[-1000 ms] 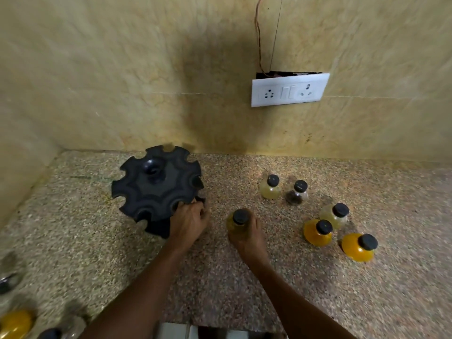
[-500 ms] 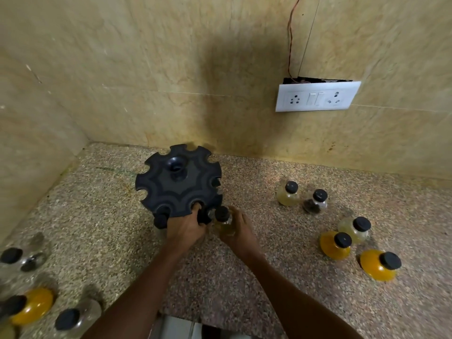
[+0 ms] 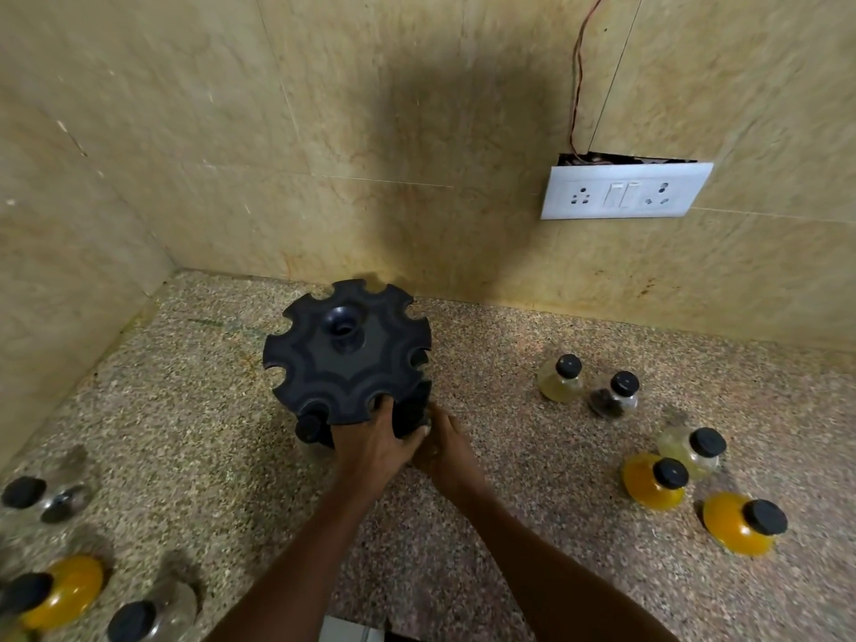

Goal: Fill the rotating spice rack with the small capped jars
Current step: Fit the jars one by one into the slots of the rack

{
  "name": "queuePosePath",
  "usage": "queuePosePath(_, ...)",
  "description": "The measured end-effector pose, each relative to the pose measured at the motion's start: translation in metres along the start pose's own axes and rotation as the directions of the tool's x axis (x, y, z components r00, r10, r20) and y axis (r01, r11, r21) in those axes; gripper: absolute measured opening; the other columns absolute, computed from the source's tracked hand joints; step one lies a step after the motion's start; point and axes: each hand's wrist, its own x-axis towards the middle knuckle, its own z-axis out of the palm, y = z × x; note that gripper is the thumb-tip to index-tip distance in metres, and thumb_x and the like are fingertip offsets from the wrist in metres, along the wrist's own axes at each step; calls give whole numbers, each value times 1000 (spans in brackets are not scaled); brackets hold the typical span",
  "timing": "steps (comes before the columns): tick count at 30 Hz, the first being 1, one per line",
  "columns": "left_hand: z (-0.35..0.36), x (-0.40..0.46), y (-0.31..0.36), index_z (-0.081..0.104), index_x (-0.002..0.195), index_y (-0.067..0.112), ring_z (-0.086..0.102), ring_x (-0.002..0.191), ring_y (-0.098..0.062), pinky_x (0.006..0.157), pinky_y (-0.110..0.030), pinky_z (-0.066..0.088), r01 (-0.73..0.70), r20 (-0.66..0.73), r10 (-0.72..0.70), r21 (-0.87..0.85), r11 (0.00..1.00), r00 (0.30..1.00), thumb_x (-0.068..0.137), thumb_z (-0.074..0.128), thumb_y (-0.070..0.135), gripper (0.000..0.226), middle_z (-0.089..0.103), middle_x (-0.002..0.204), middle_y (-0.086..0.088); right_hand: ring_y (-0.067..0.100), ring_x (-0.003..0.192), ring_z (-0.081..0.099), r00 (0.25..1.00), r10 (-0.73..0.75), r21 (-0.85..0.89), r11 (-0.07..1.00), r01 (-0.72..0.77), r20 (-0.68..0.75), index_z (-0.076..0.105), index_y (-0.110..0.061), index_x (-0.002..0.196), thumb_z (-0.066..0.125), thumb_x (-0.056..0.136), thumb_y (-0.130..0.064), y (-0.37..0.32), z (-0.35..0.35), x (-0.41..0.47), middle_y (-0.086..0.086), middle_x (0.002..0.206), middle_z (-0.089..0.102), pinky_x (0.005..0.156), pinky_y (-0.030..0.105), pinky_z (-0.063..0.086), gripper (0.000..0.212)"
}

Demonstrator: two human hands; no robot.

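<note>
Far left on the speckled granite counter there's a little cluster of capped jars: a clear one lying near the edge, an orange-filled one below it, and another clear jar with a black cap right beside that. All three sit well apart from the rack.

Next over, the black rotating spice rack stands near the back corner, close to the tiled wall. Its top disc has scalloped notches all around the rim and a hollow hub in the middle. One black cap peeks out under the front-left edge, so a jar already sits in a slot there.

The left hand is clamped on the front rim of the rack, fingers curled up into one of the notches. The right hand is tucked just beside it, pressed in at the rack's lower front. It's probably got a jar in there, but the left hand and the rack hide the fingers, so honestly I can't tell what it's gripping.

On the right side five more jars stand loose: a pale yellow one, a dark-filled one touching it, then a pale jar with an orange jar right against it, and another orange jar nearest the edge. A white switch plate hangs on the wall above them with a wire running up.
</note>
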Motion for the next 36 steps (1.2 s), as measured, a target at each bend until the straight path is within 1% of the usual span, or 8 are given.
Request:
queuePosePath(8, 12, 4, -9, 53, 136, 21, 47, 132, -33, 101, -47, 46, 61, 40, -60, -28, 998, 997, 80, 50, 74, 77, 57, 137, -8, 23, 111, 60, 1000, -1, -26, 1000, 1, 8, 37, -33, 146, 68, 92, -36, -25, 11, 11, -1, 132, 55, 85, 48, 58, 62)
queuePosePath(12, 11, 7, -2, 45, 146, 26, 42, 137, -37, 103, -56, 44, 59, 99, -56, -32, 998, 993, 76, 65, 65, 82, 49, 146, -9, 27, 137, 45, 997, -44, -107, 993, 50, 59, 28, -29, 157, 63, 93, -38, -18, 1, 10, 3, 158, 38, 107, 50, 48, 74)
queuePosePath(14, 7, 8, 17, 44, 147, 24, 45, 134, -38, 100, -54, 44, -41, 66, 44, -39, 998, 997, 76, 69, 59, 82, 48, 148, -11, 25, 142, 44, 999, -12, -136, 991, 16, 30, 26, -26, 160, 68, 92, -35, 3, -11, 7, 2, 164, 30, 112, 48, 46, 81)
queuePosePath(17, 12, 13, 64, 47, 144, 18, 47, 133, -31, 104, -46, 44, -272, 11, 274, -102, 957, 962, 81, 66, 48, 72, 47, 148, -10, 20, 122, 61, 969, 189, -29, 980, -196, -160, 37, -38, 146, 74, 88, -24, 41, -44, -12, -2, 147, 47, 98, 41, 57, 71)
queuePosePath(20, 32, 15, 107, 39, 151, 15, 36, 142, -30, 114, -42, 35, -296, 195, 336, -209, 932, 921, 87, 63, 49, 76, 39, 154, -11, 21, 116, 61, 896, 279, 0, 955, -297, -344, 44, -32, 136, 71, 89, -15, 65, -77, -30, 3, 135, 53, 95, 39, 57, 57)
queuePosePath(25, 85, 11, 124, 2, 160, 25, 11, 151, -39, 119, -57, 22, -79, 567, 155, -158, 984, 809, 80, 66, 65, 110, -2, 167, -13, 32, 132, 47, 817, 356, 112, 932, -344, -454, 32, -17, 150, 69, 90, -24, 85, -114, -24, 10, 146, 39, 109, 49, 46, 70)
queuePosePath(31, 96, 12, 130, -2, 159, 25, 2, 151, -43, 116, -64, 18, -81, 615, 110, -75, 994, 781, 72, 72, 71, 124, -9, 167, -12, 35, 151, 26, 819, 346, 150, 938, -313, -458, 9, -15, 163, 76, 91, -42, 86, -133, 14, 15, 165, 21, 120, 48, 30, 101)
queuePosePath(36, 100, 13, 127, -8, 159, 28, -6, 151, -44, 116, -67, 10, -62, 632, 118, -111, 992, 766, 75, 72, 68, 123, -16, 166, -12, 44, 142, 40, 767, 405, 208, 914, -348, -498, 12, -22, 161, 75, 88, -49, 87, -145, 57, 19, 159, 32, 112, 55, 39, 100)
